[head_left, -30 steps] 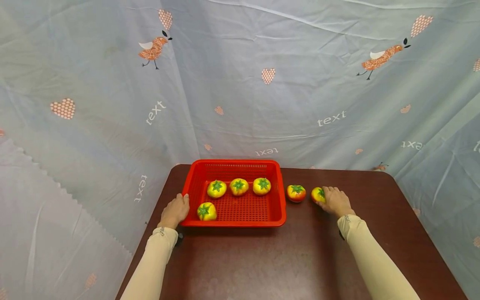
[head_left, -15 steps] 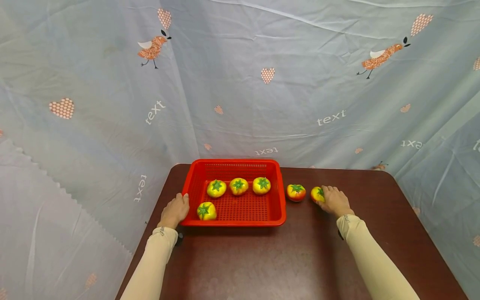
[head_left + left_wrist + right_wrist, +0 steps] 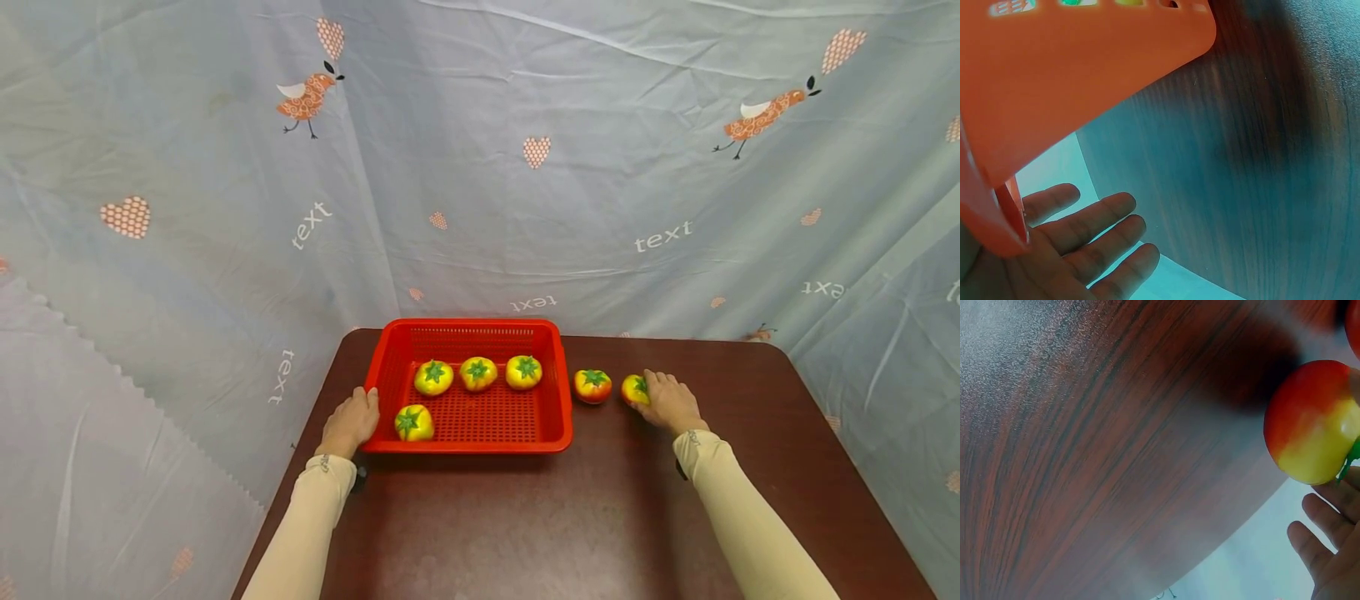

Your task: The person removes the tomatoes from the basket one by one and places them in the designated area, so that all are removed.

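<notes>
A red plastic basket (image 3: 480, 447) holds several yellow tomatoes with green star-shaped tops, one of them a front-left tomato (image 3: 415, 423). My left hand (image 3: 350, 423) holds the basket's left rim; in the left wrist view the rim (image 3: 997, 219) crosses the palm, with four fingers (image 3: 1100, 219) spread below it and the thumb mostly hidden. Right of the basket, a red-and-yellow tomato (image 3: 635, 389) sits on the table under my right hand (image 3: 671, 402). In the right wrist view, thumb and fingers lie on opposite sides of this tomato (image 3: 1310, 425), other fingers extended.
Another red-and-yellow tomato (image 3: 592, 387) sits between the basket and my right hand. The dark wooden table (image 3: 510, 525) ends at a patterned grey-blue curtain (image 3: 480, 208) behind and at both sides.
</notes>
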The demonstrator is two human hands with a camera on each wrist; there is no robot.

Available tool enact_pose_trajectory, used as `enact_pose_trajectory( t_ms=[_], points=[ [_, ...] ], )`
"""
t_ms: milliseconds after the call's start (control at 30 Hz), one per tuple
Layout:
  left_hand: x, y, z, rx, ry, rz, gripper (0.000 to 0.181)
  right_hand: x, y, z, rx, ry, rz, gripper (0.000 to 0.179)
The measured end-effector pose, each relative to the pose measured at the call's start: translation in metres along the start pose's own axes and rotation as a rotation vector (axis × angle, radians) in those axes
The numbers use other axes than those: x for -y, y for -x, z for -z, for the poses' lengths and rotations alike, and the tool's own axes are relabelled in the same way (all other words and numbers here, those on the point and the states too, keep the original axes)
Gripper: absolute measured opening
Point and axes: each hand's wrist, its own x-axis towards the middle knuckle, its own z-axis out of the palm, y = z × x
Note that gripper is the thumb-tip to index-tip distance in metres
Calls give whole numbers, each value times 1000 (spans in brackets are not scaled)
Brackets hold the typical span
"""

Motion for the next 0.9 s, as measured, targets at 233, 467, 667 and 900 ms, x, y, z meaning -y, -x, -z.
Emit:
enact_pose_trajectory(
  t_ms=[233,467,667,900],
  points=[
    [-1,0,-1,1,4,-2,47,3,-2,6,-70,-5,39,70],
    [0,1,0,-4,-4,-7,48,12,-11,20,-124,-16,70,69],
    [1,0,-1,2,-1,3,48,24,-17,33,-147,-17,96,70],
    [0,2,0,2,-2,-5,48,39,-23,46,-210,-39,130,67]
  ],
)
